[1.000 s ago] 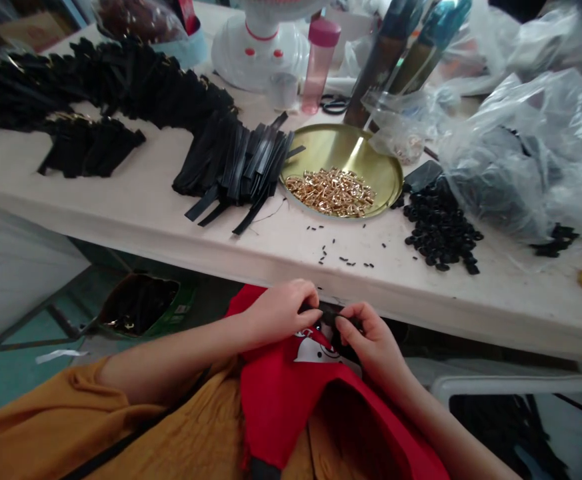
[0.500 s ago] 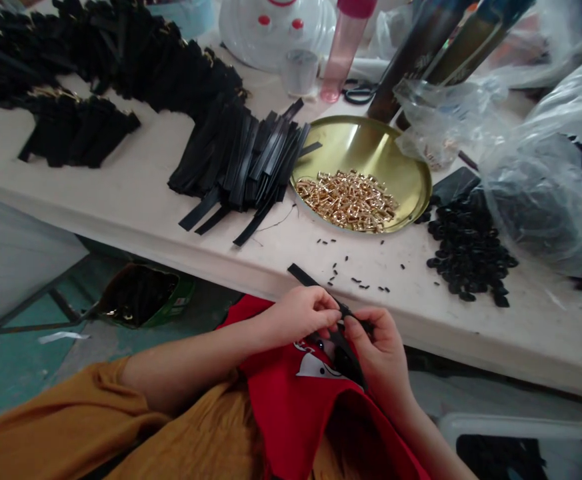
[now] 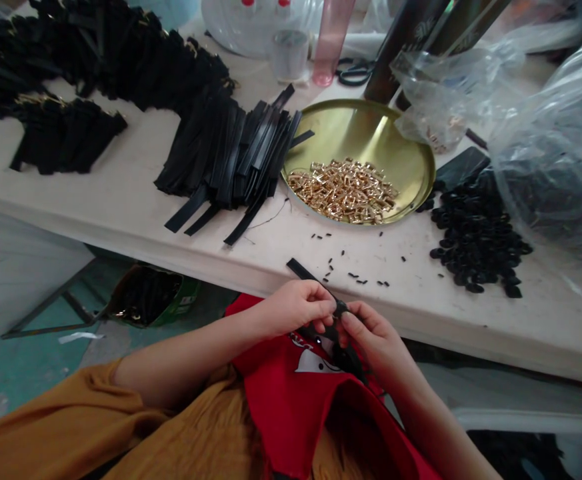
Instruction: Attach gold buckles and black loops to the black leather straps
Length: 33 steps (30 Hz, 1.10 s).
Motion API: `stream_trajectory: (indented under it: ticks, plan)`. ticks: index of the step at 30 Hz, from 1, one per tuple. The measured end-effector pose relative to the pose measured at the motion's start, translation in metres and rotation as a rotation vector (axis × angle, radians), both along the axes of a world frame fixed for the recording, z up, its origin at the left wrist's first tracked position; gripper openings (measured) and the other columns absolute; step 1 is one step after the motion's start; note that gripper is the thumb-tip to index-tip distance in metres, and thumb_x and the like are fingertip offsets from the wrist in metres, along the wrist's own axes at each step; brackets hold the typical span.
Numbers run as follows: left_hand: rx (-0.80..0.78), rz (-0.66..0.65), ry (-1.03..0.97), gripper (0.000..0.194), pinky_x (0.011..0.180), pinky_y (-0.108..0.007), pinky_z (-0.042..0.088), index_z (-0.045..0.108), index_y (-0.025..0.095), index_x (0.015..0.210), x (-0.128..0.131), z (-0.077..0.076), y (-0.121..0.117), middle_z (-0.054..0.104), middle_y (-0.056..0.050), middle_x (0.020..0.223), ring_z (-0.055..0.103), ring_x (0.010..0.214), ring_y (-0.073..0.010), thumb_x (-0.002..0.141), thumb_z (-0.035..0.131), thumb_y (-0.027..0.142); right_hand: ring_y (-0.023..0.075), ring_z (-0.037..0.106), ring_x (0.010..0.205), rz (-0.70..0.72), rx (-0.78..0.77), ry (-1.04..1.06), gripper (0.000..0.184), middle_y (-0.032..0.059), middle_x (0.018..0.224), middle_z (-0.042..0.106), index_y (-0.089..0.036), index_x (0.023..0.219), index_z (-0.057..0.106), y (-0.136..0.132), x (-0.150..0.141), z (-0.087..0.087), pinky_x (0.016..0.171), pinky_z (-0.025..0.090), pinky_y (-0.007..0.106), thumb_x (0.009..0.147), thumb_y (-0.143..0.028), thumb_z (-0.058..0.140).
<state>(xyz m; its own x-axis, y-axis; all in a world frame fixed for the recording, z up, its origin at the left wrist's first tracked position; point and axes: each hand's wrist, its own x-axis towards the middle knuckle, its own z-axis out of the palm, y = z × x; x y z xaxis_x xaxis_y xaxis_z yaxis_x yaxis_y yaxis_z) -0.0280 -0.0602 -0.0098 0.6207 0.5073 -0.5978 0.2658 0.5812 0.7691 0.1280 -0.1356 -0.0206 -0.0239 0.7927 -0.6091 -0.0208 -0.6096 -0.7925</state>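
A black strap (image 3: 305,272) runs between my hands above my lap, its far end pointing up to the left over the table edge. My left hand (image 3: 307,307) pinches it between thumb and fingers. Close against it, my right hand (image 3: 368,328) grips the strap's other part, fingertips nearly touching the left ones. A small dark piece shows at the fingertips, too hidden to name. Beyond the hands lie a gold round tray (image 3: 365,123) of gold metal buckles (image 3: 345,193) and a pile of black straps (image 3: 235,147).
Small black bits (image 3: 355,276) are scattered on the white table (image 3: 135,217). To the right sit black round pieces (image 3: 475,233) and a clear plastic bag (image 3: 561,173). A pink bottle (image 3: 331,43) and scissors (image 3: 355,73) are behind. A bin (image 3: 145,297) stands on the floor.
The view has shifted slightly. Both hands stay together on the strap; the right fingers have shifted a little along it, and the strap's lower part hangs less visibly.
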Motion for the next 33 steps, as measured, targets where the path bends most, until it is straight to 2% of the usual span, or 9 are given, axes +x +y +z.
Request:
stream_trajectory:
  ticks: [2, 4, 9, 11, 15, 21, 23, 25, 33]
  plan:
    - [0.092, -0.029, 0.049, 0.015, 0.049, -0.018, 0.038, 0.051, 0.013, 0.079, 0.002, 0.002, 0.001, 0.058, 0.002, 0.066, 0.053, 0.053, -0.0067, 0.075, 0.054, 0.027, 0.0078, 0.042, 0.044, -0.013, 0.032, 0.007, 0.030, -0.0042, 0.053, 0.051, -0.019, 0.079, 0.051, 0.000, 0.000, -0.001, 0.042, 0.030, 0.020, 0.075, -0.048, 0.055]
    - [0.083, -0.043, 0.045, 0.011, 0.048, -0.018, 0.037, 0.050, 0.013, 0.077, 0.003, 0.004, 0.004, 0.056, 0.003, 0.063, 0.051, 0.051, -0.0056, 0.076, 0.052, 0.024, 0.0077, 0.042, 0.045, -0.009, 0.061, 0.004, 0.030, -0.0039, 0.054, 0.051, -0.018, 0.078, 0.050, -0.001, 0.000, 0.000, 0.042, 0.031, 0.019, 0.076, -0.047, 0.055]
    - [-0.308, -0.075, -0.149, 0.017, 0.046, -0.016, 0.033, 0.050, 0.012, 0.074, 0.004, 0.003, 0.012, 0.051, 0.004, 0.058, 0.044, 0.045, -0.0026, 0.073, 0.058, 0.027, 0.0068, 0.040, 0.043, 0.010, 0.089, 0.019, 0.028, -0.0046, 0.053, 0.050, -0.019, 0.079, 0.048, -0.001, 0.001, 0.006, 0.040, 0.030, 0.019, 0.077, -0.046, 0.054]
    - [-0.380, -0.074, -0.195, 0.022, 0.047, -0.016, 0.033, 0.049, 0.012, 0.073, 0.004, 0.005, 0.012, 0.051, 0.004, 0.059, 0.045, 0.046, -0.0025, 0.070, 0.062, 0.030, 0.0067, 0.039, 0.041, 0.000, 0.089, 0.011, 0.028, -0.0051, 0.052, 0.049, -0.019, 0.080, 0.048, -0.001, 0.002, 0.008, 0.039, 0.029, 0.018, 0.077, -0.046, 0.053]
    - [-0.130, -0.023, -0.095, 0.015, 0.050, -0.016, 0.036, 0.049, 0.013, 0.076, 0.007, 0.011, 0.007, 0.053, 0.003, 0.065, 0.048, 0.050, -0.0036, 0.075, 0.056, 0.027, 0.0065, 0.038, 0.040, 0.007, 0.128, -0.106, 0.028, -0.0058, 0.050, 0.047, -0.019, 0.080, 0.050, 0.000, 0.004, 0.007, 0.038, 0.029, 0.018, 0.077, -0.047, 0.052]
    - [0.253, -0.179, 0.037, 0.014, 0.054, -0.020, 0.041, 0.051, 0.014, 0.083, 0.006, 0.009, 0.005, 0.056, 0.000, 0.072, 0.054, 0.060, -0.0090, 0.078, 0.048, 0.026, 0.0076, 0.039, 0.042, 0.015, 0.137, -0.164, 0.028, -0.0045, 0.051, 0.048, -0.018, 0.079, 0.052, 0.004, 0.002, 0.003, 0.040, 0.031, 0.019, 0.078, -0.046, 0.051]
    - [0.380, -0.184, 0.061, 0.015, 0.058, -0.021, 0.042, 0.052, 0.015, 0.086, 0.005, 0.006, 0.005, 0.058, 0.000, 0.074, 0.055, 0.065, -0.0100, 0.078, 0.049, 0.027, 0.0082, 0.041, 0.044, -0.010, 0.152, -0.174, 0.027, -0.0044, 0.052, 0.048, -0.018, 0.078, 0.052, 0.006, 0.000, 0.003, 0.043, 0.033, 0.020, 0.077, -0.045, 0.052]
    - [0.422, -0.178, 0.072, 0.015, 0.060, -0.021, 0.042, 0.053, 0.015, 0.087, 0.005, 0.004, 0.006, 0.059, 0.000, 0.075, 0.055, 0.065, -0.0099, 0.078, 0.049, 0.027, 0.0089, 0.041, 0.045, -0.019, 0.164, -0.195, 0.026, -0.0047, 0.052, 0.048, -0.019, 0.077, 0.052, 0.006, 0.000, 0.003, 0.045, 0.034, 0.021, 0.077, -0.045, 0.051]
    - [-0.030, -0.206, -0.064, 0.014, 0.051, -0.018, 0.037, 0.055, 0.013, 0.077, -0.001, -0.001, 0.018, 0.053, 0.004, 0.059, 0.049, 0.052, -0.0054, 0.071, 0.058, 0.026, 0.0131, 0.047, 0.052, 0.144, 0.316, -0.458, 0.021, -0.0004, 0.057, 0.054, -0.019, 0.077, 0.056, -0.001, 0.001, 0.004, 0.049, 0.036, 0.025, 0.078, -0.039, 0.048]
